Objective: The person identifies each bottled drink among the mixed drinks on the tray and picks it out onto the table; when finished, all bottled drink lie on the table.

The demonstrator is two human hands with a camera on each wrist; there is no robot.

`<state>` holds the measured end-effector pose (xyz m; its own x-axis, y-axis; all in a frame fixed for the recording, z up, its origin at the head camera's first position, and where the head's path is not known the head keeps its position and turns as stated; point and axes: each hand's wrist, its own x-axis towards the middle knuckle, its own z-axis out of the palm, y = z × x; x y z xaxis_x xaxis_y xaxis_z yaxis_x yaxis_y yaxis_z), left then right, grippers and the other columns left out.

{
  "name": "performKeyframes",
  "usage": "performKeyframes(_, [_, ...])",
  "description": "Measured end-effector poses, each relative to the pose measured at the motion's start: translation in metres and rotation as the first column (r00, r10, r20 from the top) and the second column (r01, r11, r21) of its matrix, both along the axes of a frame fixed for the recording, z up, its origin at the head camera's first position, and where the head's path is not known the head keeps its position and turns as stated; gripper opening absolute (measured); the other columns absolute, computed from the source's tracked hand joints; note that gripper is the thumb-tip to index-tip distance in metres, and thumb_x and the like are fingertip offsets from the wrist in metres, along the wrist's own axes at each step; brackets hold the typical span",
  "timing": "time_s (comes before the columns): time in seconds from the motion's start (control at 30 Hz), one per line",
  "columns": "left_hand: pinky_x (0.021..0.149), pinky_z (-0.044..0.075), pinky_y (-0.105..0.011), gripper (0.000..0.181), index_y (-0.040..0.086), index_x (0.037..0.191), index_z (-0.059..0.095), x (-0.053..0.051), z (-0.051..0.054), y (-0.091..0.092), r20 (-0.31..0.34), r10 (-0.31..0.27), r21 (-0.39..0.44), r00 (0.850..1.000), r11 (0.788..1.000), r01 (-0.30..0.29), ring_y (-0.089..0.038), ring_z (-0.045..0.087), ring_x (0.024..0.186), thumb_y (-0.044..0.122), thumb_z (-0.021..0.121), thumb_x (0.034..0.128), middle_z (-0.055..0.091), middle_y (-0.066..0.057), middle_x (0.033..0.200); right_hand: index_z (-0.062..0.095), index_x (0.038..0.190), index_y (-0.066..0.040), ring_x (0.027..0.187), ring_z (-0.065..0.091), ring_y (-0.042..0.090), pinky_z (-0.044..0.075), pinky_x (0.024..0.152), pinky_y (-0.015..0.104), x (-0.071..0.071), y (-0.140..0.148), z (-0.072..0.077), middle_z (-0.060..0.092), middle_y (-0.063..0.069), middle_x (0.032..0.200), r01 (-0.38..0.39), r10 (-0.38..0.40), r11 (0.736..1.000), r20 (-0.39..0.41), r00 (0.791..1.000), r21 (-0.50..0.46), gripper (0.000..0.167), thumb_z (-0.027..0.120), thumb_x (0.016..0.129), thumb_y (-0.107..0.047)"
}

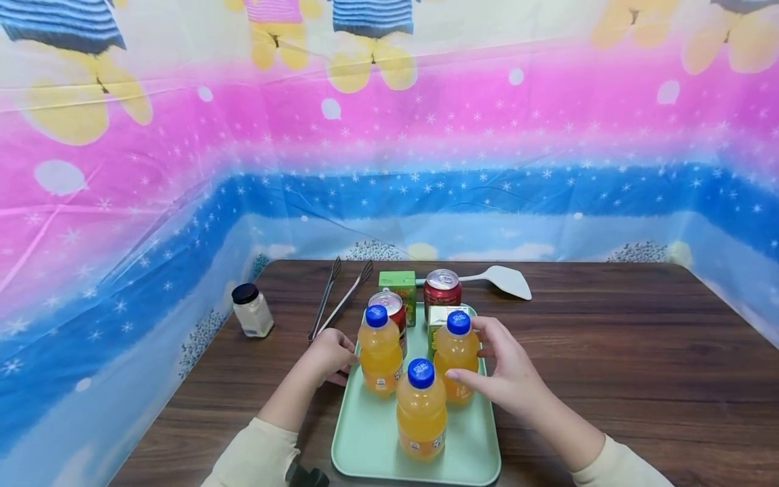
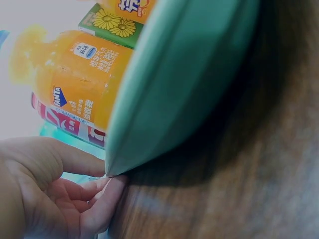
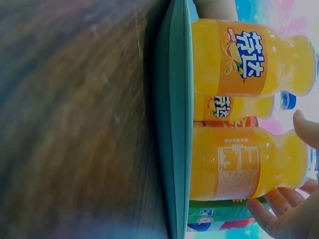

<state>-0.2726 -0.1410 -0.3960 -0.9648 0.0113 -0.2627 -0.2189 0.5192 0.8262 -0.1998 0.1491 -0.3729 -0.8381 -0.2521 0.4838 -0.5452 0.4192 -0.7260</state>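
Observation:
A pale green tray (image 1: 365, 446) carries three orange soda bottles with blue caps: one at front (image 1: 421, 416), one at left (image 1: 380, 352) and one at right (image 1: 458, 358). My left hand (image 1: 331, 353) pinches the tray's left rim, thumb and fingers on either side of the edge in the left wrist view. Around the right bottle stands my right hand (image 1: 508, 368), its thumb and fingers spread; the thumb looks apart from the bottle in the right wrist view. Behind the bottles are red cans (image 1: 443, 287) and green drink cartons (image 1: 398, 287), partly hidden.
Metal tongs (image 1: 331, 304) lie at the back left of the wooden table (image 1: 608, 338). A white spatula (image 1: 508, 281) lies behind the tray. A small jar (image 1: 252, 311) with a black lid stands at the left. Patterned cloth (image 1: 426, 189) hangs behind and beside the table.

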Motion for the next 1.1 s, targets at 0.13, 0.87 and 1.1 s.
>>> performKeyframes(0.13, [0.055, 0.057, -0.039, 0.011, -0.005, 0.089, 0.057, 0.0, -0.001, 0.0, 0.012, 0.006, -0.008, 1.0, 1.0, -0.006, -0.025, 0.059, 0.067, -0.005, 0.065, 0.0824, 0.056, -0.016, 0.083, 0.048, 0.125, -0.016, 0.1, 0.055, 0.016, 0.053, 0.078, 0.032, 0.001, -0.003, 0.0, 0.053, -0.001, 0.116, 0.035, -0.034, 0.999, -0.01, 0.999, 0.016, 0.065, 0.083, 0.071, -0.024])
performKeyframes(0.87, [0.055, 0.057, -0.038, 0.012, -0.005, 0.092, 0.056, 0.001, -0.002, 0.0, 0.012, 0.003, -0.005, 1.0, 1.0, -0.003, -0.026, 0.06, 0.068, -0.003, 0.065, 0.083, 0.057, -0.016, 0.085, 0.047, 0.122, -0.009, 0.103, 0.053, 0.015, 0.053, 0.082, 0.035, 0.003, -0.01, -0.001, 0.052, 0.0, 0.113, 0.069, -0.067, 0.997, -0.072, 0.995, 0.025, 0.059, 0.079, 0.073, -0.004])
performKeyframes(1.1, [0.055, 0.057, -0.038, 0.012, -0.005, 0.093, 0.056, 0.0, 0.0, -0.001, 0.014, -0.005, -0.011, 1.0, 1.0, 0.005, -0.026, 0.061, 0.07, -0.003, 0.064, 0.0836, 0.057, -0.016, 0.086, 0.048, 0.121, -0.009, 0.105, 0.053, 0.017, 0.052, 0.084, 0.041, 0.004, -0.011, 0.001, 0.052, 0.001, 0.114, 0.078, -0.077, 0.997, -0.075, 0.994, 0.011, 0.057, 0.079, 0.073, -0.002])
